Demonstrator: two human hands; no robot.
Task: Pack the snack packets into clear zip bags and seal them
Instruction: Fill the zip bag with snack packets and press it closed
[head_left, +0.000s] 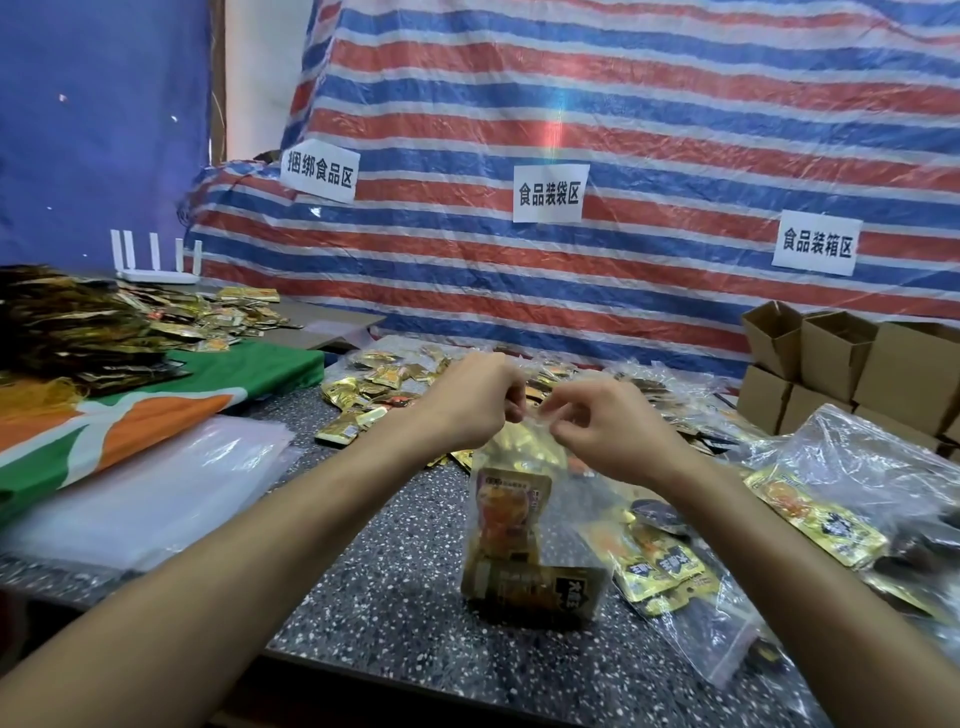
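Clear zip bag (535, 551), gold snack packets (511, 499) inside, sits upright at frame centre over speckled table (395, 597). Left hand (467, 400) and right hand (608, 431) pinch its top edge, forearms entering from both lower corners. Zip strip blurred; seal state unreadable.

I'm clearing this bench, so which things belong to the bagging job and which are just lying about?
Job: zip bag pinched by left hand and right hand, loose packets, empty bags, filled bags.
Lying about: router, cardboard boxes, green-orange cloth.
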